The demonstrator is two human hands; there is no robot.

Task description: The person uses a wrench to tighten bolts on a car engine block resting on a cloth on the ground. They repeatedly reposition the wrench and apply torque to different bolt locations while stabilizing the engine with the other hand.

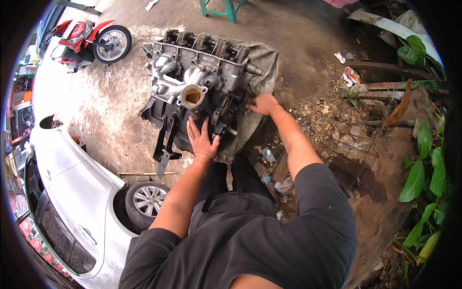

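One engine on one grey cloth, left hand spread wide against its near side, right hand curled by its right side, contents unclear, one car cut off left, one stool, top cropped

Over my feed I count one left hand and one right hand — two in all. I get one engine, one cloth, one silver car with one wheel showing, one red motorbike, one green stool and one thin stick. The leaves — several — overlap too much for me to number.
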